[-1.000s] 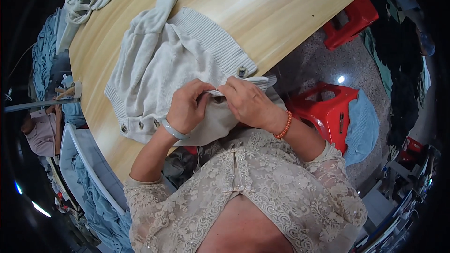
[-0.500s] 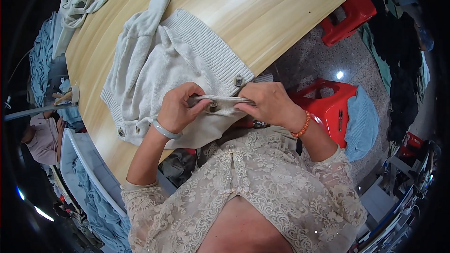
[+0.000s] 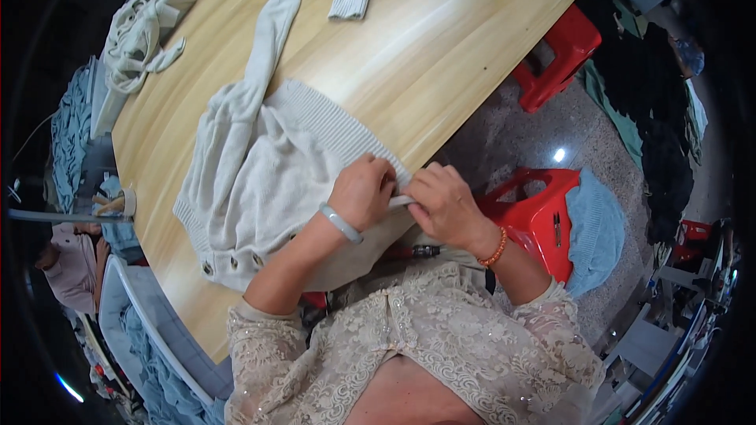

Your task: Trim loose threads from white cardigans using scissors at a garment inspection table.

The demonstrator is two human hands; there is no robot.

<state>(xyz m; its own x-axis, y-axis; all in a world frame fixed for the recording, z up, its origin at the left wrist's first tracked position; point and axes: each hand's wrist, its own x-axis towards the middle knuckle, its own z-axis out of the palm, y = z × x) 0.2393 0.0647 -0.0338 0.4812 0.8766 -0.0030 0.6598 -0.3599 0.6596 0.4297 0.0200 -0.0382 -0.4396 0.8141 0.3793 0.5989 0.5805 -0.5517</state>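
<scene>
Hands pinching ribbed knit cardigan

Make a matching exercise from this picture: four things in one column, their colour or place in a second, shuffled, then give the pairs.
Things:
1. cardigan
2. stool
3. bracelet on the left hand
4. bracelet on the right hand

Descriptions:
A. orange beads
B. pale green bangle
C. red, on the floor beside the table
D. cream knit, spread on the tabletop

Pairs: 1-D, 2-C, 3-B, 4-A. Both the left hand and the right hand pinch the cardigan's edge.
</scene>
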